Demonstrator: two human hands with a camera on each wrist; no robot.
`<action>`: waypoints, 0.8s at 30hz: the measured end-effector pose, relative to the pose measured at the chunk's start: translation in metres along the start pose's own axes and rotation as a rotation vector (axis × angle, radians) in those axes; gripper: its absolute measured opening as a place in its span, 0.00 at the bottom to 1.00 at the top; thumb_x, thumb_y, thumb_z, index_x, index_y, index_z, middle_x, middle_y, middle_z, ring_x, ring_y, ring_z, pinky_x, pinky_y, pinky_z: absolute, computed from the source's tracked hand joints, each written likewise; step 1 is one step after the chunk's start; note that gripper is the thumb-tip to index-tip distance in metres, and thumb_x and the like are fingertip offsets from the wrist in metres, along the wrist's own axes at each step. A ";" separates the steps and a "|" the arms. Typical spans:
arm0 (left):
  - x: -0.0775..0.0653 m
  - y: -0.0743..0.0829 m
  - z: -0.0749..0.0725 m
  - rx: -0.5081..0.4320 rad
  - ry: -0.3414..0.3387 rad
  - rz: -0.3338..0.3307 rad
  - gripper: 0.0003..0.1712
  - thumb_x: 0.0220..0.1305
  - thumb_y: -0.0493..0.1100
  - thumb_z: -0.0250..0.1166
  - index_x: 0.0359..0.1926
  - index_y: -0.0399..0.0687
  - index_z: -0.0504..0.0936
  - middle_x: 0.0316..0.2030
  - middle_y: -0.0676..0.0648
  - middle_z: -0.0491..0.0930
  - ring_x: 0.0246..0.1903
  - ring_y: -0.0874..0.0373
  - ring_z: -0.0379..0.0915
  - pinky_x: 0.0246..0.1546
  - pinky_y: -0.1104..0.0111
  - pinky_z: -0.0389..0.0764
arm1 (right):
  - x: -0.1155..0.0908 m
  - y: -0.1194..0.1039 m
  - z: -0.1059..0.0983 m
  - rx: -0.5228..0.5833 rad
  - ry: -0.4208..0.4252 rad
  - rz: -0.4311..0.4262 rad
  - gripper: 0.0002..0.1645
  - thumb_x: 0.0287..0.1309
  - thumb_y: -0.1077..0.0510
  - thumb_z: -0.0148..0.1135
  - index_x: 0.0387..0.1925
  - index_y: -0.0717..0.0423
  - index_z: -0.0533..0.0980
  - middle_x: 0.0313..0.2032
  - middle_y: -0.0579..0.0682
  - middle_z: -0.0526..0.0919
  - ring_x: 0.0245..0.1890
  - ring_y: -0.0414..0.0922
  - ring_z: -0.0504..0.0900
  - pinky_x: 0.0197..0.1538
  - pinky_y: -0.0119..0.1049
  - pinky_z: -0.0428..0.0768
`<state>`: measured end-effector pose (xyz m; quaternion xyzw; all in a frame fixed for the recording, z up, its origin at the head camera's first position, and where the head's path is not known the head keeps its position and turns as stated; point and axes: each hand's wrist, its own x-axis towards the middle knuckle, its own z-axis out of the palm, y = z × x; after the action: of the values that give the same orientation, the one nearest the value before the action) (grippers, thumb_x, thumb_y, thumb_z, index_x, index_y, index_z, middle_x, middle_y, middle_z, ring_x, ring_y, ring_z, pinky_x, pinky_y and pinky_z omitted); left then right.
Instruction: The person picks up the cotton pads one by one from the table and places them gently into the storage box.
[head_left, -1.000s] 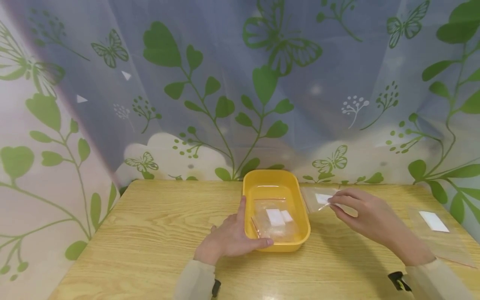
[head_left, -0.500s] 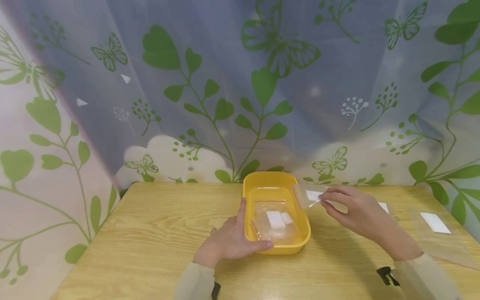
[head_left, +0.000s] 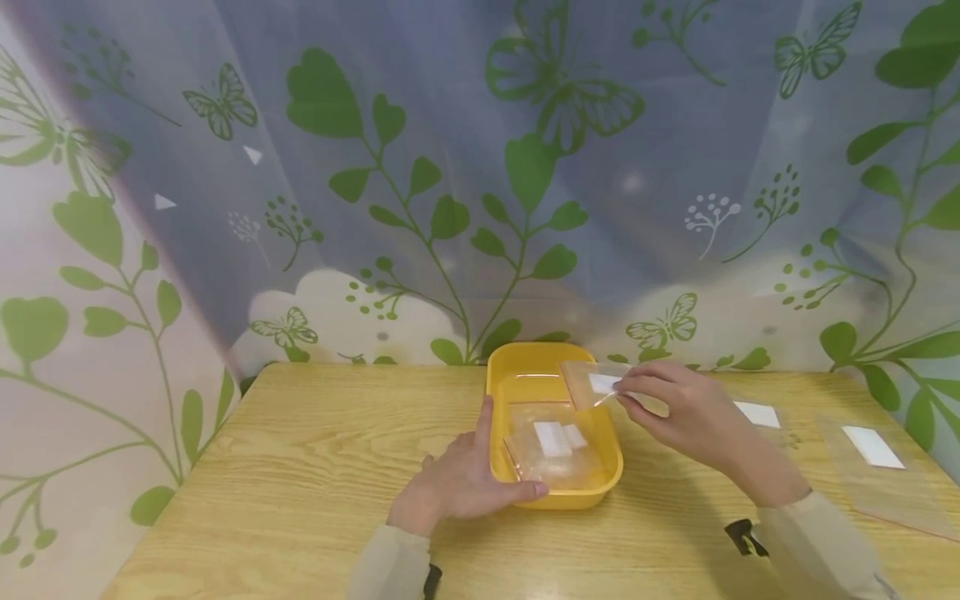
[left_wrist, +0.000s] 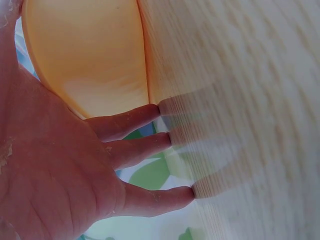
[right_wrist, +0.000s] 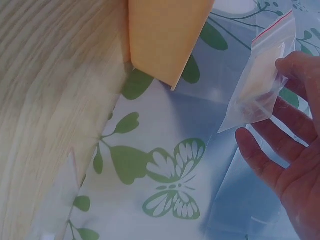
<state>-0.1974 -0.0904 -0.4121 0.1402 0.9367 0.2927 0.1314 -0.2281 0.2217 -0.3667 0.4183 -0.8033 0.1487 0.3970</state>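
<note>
A yellow plastic box (head_left: 523,357) stands on the wooden table. My left hand (head_left: 465,482) lies spread against its near left corner, thumb on the front rim and index finger along the side. In the left wrist view three straight fingers (left_wrist: 140,150) reach down to the tabletop. Between thumb and fingertips my right hand (head_left: 684,412) pinches a small clear zip-lock bag (head_left: 581,385) with a white label, its red-striped end over the box's right rim. The right wrist view shows this bag (right_wrist: 260,72) held up beside the box. Inside the box lie clear labelled bags (head_left: 558,465).
A clear labelled bag (head_left: 757,414) lies behind the right forearm, and a larger one (head_left: 892,496) near the table's right edge. A patterned curtain (head_left: 450,250) hangs directly behind the table (head_left: 322,450).
My right hand has moved left with the zip-lock bag, bringing its end over the box. The labelled bag behind the forearm has come into view. My left hand has stayed in place.
</note>
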 end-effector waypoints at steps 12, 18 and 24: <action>-0.001 0.002 -0.001 0.001 -0.010 -0.028 0.79 0.48 0.83 0.65 0.83 0.57 0.27 0.74 0.34 0.65 0.71 0.36 0.66 0.64 0.32 0.68 | 0.014 -0.004 0.011 0.060 -0.068 -0.009 0.13 0.46 0.64 0.76 0.38 0.52 0.87 0.38 0.47 0.89 0.37 0.46 0.88 0.41 0.41 0.87; -0.002 0.003 -0.001 0.022 -0.015 -0.046 0.78 0.48 0.84 0.64 0.82 0.58 0.27 0.74 0.34 0.65 0.72 0.36 0.65 0.64 0.27 0.64 | 0.018 -0.008 0.020 0.069 -0.076 0.005 0.14 0.45 0.65 0.77 0.37 0.52 0.87 0.38 0.47 0.89 0.38 0.46 0.88 0.40 0.40 0.87; -0.002 0.002 -0.001 0.020 -0.021 -0.050 0.78 0.48 0.84 0.63 0.82 0.60 0.26 0.74 0.33 0.64 0.72 0.35 0.65 0.64 0.29 0.65 | 0.020 -0.010 0.027 0.090 -0.108 0.031 0.14 0.45 0.65 0.77 0.37 0.51 0.87 0.37 0.46 0.89 0.37 0.43 0.87 0.40 0.38 0.87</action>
<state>-0.1956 -0.0899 -0.4103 0.1213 0.9413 0.2786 0.1469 -0.2408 0.1884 -0.3696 0.4306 -0.8225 0.1682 0.3312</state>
